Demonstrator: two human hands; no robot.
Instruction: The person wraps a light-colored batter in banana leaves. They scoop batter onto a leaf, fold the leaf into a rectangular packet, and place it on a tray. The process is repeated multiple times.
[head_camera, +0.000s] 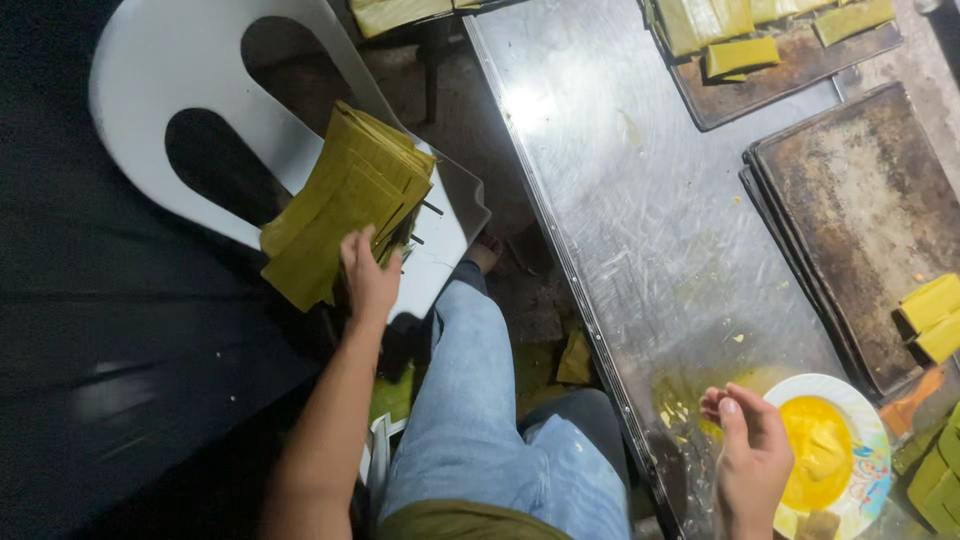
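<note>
- The left hand (368, 275) rests on a stack of leaves (345, 205), which lies on a chair (140, 75)
- Right of that hand stands the table (640, 200)
- The right hand (750, 455) is over the table edge, touching a plate (868, 420)
- Beyond the plate lie trays (860, 200)
</note>
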